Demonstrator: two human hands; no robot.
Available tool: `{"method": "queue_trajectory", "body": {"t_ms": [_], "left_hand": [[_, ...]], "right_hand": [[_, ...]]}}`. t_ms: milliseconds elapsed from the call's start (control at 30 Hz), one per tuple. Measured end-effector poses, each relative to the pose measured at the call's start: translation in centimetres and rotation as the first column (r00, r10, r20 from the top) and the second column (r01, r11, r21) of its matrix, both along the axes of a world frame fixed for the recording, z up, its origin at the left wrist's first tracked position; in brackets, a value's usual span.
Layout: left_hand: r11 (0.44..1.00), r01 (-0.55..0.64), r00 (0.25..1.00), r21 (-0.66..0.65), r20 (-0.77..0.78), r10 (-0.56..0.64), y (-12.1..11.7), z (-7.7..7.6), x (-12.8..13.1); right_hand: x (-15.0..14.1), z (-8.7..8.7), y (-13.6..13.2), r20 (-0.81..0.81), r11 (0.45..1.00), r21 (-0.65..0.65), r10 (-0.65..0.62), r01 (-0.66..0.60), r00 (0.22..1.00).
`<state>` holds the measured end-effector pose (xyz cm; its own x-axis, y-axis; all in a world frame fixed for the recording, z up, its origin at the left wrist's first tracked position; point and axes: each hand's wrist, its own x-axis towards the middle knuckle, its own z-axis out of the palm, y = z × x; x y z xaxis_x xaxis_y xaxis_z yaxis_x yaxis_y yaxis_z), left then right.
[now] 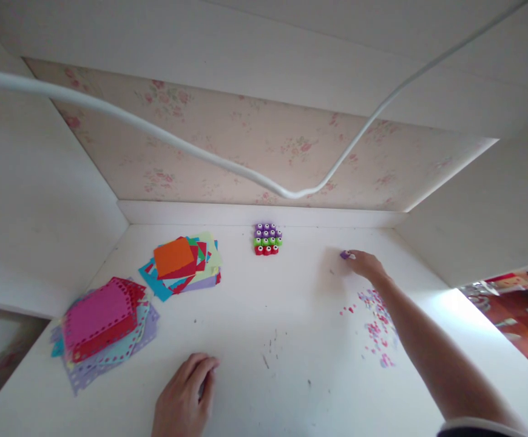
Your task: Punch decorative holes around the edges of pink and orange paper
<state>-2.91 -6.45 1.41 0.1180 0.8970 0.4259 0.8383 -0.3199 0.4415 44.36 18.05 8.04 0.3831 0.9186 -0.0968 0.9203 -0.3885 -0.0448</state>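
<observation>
Far out on the right of the white table, my right hand (363, 264) has its fingertips closed on a small purple paper punch (346, 255). Nearer the front edge rests my left hand (182, 397), its fingers curled in; whether anything is inside I cannot make out. Toward the back middle, several small paper punches (267, 239) stand packed in rows, purple at the back, then green, then red. Below my right hand, tiny pink, red and purple paper cut-outs (375, 328) lie scattered, partly behind my forearm.
Left of the punches lies a pile of coloured paper cards (173, 258), orange on top. Punched sheets (100, 318) with holed edges are stacked farther left. A white cable (227, 162) hangs across the view above the table. Dark specks (266, 361) dot the tabletop.
</observation>
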Motion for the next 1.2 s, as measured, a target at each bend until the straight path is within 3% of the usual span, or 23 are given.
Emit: {"method": "queue_trajectory", "body": {"t_ms": [133,433,600,867,1200], "left_hand": [[1.0,-0.009,1.0,-0.019,-0.02,0.009,-0.1,-0.2,0.0],[1.0,-0.008,1.0,0.006,-0.002,0.008,-0.2,0.2,0.1],[1.0,-0.009,1.0,-0.008,0.026,0.009,0.0,0.4,0.3],[0.998,-0.003,0.999,-0.058,0.045,0.005,-0.1,0.4,0.3],[0.998,-0.009,0.998,-0.06,0.067,0.013,-0.1,0.8,0.5]], "right_hand": [[-0.8,-1.4,0.4,0.003,0.997,-0.04,0.069,-0.069,0.998],[-10.3,-2.8,6.9,-0.042,0.946,0.0,0.323,-0.323,0.946],[-13.8,-2.8,9.3,-0.07,0.919,0.051,0.394,-0.392,0.916],[-15.9,-3.0,10.6,-0.074,0.91,0.109,0.409,-0.4,0.91],[-15.9,-2.4,10.6,-0.093,0.898,0.078,0.44,-0.434,0.893]]}}
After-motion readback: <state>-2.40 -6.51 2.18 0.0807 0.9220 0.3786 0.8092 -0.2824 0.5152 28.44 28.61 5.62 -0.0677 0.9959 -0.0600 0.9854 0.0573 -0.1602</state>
